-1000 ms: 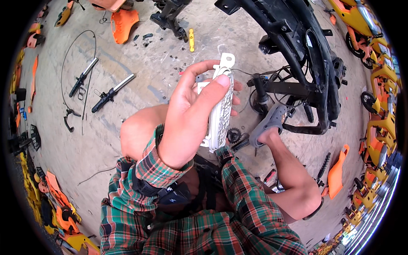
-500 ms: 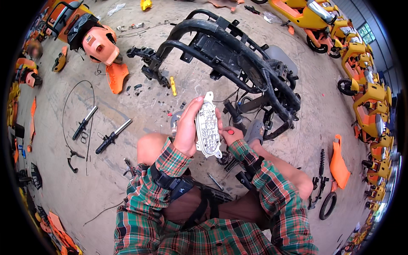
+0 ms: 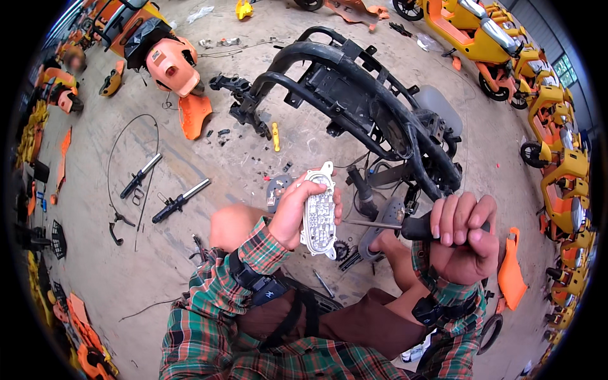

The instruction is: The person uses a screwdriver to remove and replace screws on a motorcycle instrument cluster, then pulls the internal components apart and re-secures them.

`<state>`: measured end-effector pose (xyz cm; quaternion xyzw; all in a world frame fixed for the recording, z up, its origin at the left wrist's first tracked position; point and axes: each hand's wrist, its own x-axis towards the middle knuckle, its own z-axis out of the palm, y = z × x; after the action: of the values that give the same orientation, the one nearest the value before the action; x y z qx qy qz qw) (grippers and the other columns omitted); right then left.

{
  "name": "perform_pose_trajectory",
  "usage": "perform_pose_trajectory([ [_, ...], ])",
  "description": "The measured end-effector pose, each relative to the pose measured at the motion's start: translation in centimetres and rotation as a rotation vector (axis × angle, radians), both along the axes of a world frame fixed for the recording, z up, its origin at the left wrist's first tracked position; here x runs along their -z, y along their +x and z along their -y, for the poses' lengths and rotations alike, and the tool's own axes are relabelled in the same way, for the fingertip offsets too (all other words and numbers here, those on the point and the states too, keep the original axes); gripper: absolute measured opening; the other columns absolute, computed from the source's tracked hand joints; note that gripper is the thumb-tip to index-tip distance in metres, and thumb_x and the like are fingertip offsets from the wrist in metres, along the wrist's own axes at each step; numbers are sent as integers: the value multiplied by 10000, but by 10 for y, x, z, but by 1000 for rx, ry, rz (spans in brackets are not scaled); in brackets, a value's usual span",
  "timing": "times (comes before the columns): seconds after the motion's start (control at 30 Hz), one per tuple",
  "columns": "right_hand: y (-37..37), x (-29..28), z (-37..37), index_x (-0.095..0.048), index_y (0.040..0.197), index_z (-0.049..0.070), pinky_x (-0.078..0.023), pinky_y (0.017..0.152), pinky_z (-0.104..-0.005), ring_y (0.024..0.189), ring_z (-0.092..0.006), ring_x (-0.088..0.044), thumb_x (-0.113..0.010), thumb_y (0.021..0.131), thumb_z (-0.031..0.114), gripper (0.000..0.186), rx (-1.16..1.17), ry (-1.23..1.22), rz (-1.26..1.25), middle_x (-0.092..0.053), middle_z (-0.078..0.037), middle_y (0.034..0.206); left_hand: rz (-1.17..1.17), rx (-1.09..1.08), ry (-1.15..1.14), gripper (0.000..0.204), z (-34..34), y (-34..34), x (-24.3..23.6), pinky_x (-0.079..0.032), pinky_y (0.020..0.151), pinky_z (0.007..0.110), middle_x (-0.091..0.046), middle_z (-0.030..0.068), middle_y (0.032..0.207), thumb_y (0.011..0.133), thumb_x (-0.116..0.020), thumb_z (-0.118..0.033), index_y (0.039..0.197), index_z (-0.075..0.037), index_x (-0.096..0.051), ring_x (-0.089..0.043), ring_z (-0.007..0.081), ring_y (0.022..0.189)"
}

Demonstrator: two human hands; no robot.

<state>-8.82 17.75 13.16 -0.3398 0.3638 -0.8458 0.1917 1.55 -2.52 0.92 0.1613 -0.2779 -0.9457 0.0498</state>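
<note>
Oval part (image 3: 320, 217): faces camera, long axis upright in view; left hand (image 3: 291, 213) clasping it, right hand (image 3: 467, 239) gripping screwdriver (image 3: 413, 228).

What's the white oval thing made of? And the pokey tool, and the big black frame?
White oval thing: probably hard, glossy plastic, since its patterned face shines. Tool: the shaft looks like smooth metal, with a grey gleam; the handle, dull black, seems plastic or rubber. Black frame: likely painted metal, judging by its shiny tubes.

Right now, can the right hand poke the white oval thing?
Probably yes: the right hand points a screwdriver towards the white oval thing, though the left hand has fingertips along that edge.
</note>
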Motion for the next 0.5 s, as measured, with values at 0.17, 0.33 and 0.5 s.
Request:
perform_pose_trajectory([
  [0.17,5,6,-4,-534,834,45,-436,619,-349,606,-184,-526,-602,828,78,76,-35,44,38,-540,-75,724,40,-10,32,440,-2,-8,-2,-503,651,393,-575,112,879,899,-467,-196,1316,-60,-436,-588,250,743],
  [0.33,5,3,-10,-539,839,44,-437,623,-354,605,-186,-530,-617,823,76,87,-26,32,87,-545,-76,732,123,-38,7,435,-8,-11,-7,-507,650,397,-580,126,897,897,-480,-181,1311,-57,-439,-594,259,750],
  [0.5,2,3,-7,-540,843,40,-432,614,-358,604,-188,-524,-604,823,81,79,-45,35,93,-543,-80,726,122,-43,7,398,-10,-10,-9,-527,654,401,-576,126,895,897,-491,-164,1281,-65,-456,-605,261,756],
])
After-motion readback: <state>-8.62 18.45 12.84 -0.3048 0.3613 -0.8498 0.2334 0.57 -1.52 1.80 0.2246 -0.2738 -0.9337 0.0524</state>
